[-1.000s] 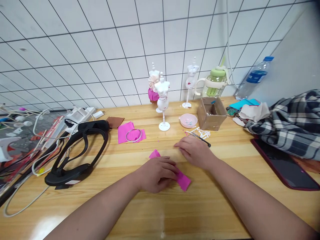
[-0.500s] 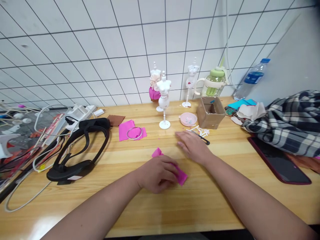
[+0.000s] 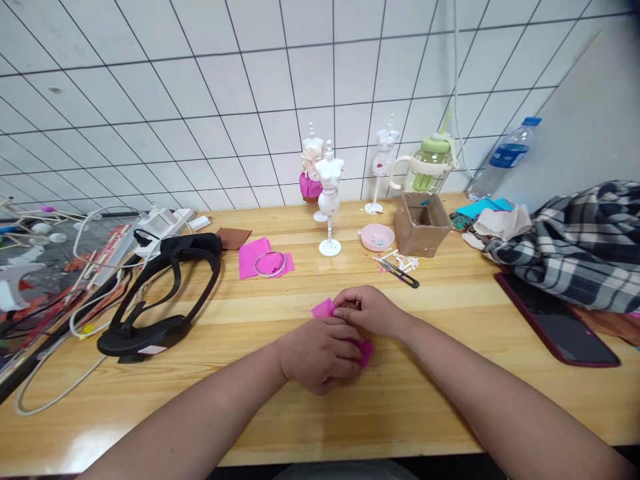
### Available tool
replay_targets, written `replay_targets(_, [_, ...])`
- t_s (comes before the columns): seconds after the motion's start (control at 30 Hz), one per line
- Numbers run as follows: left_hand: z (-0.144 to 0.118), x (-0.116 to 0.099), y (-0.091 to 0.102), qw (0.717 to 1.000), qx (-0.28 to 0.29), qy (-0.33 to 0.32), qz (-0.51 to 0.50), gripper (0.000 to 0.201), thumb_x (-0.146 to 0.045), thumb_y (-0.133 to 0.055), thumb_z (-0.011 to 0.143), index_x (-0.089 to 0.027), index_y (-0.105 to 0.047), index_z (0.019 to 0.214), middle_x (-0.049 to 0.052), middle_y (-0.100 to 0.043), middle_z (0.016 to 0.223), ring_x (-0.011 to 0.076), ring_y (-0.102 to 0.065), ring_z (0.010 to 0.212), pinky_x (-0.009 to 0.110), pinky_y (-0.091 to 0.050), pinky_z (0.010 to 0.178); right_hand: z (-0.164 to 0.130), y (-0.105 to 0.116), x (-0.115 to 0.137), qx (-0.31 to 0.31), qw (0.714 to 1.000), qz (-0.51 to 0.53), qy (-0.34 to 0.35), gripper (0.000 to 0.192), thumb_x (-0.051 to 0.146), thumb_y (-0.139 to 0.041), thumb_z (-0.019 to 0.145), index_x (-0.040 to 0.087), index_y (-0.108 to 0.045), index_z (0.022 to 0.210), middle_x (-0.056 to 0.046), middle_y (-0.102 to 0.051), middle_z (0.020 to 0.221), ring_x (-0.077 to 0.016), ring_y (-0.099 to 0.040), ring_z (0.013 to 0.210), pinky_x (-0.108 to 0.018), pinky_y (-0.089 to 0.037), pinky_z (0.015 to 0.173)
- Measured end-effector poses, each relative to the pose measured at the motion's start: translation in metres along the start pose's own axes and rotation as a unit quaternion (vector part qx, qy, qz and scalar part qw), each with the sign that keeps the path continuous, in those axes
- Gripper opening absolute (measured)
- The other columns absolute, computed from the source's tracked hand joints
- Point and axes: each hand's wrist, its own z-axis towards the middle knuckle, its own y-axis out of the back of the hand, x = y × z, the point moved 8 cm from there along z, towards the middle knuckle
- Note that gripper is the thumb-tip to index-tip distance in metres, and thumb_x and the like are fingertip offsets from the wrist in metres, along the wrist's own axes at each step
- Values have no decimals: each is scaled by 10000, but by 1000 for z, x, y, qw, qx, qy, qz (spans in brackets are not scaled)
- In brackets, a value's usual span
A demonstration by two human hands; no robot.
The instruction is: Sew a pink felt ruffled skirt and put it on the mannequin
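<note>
A strip of pink crepe paper lies on the wooden table in front of me. My left hand presses down on its near part, and a pink corner shows at the hand's right side. My right hand pinches the far part of the strip with its fingertips. Small black snips lie just beyond my right hand, apart from it.
Farther back stand a white mini mannequin, a pink bowl and a cardboard box. More pink paper with a metal ring lies at the back left, beside a black headset and cables. A plaid cloth and a dark tablet are at the right.
My right hand came back from near the snips to the pink strip and took hold of its far part. My left hand stayed on the paper, which looks more folded.
</note>
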Motion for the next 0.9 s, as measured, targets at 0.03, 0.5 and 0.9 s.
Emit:
replay_targets(0.03, [-1, -2, 3, 1000, -21, -6, 12, 231, -181, -542, 825, -260, -670, 1000, 40, -749, 1054, 222, -616, 1134, 373, -454, 1036, 2, 3, -4, -17, 1000, -14, -7, 188, 314, -620, 809, 177, -717, 894, -20, -727, 802, -141, -624, 688, -256, -484, 642])
replay_targets(0.5, [-53, 111, 36, 836, -219, 504, -16, 225, -457, -660, 821, -252, -732, 883, 32, -702, 1043, 243, -590, 1054, 454, -385, 987, 4, 19, -29, -101, 989, -23, -104, 110, 288, -631, 803, 191, -661, 845, 11, -675, 693, -127, -604, 606, -238, -456, 570])
replay_targets(0.9, [-55, 119, 28, 845, -173, 503, 49, 138, -358, -652, 837, -245, -729, 818, 18, -724, 899, 220, -621, 917, 397, -424, 864, -29, -15, 25, 112, 925, -358, 59, 238, 183, -532, 838, 254, -742, 925, -14, -754, 889, -185, -664, 785, -266, -427, 668])
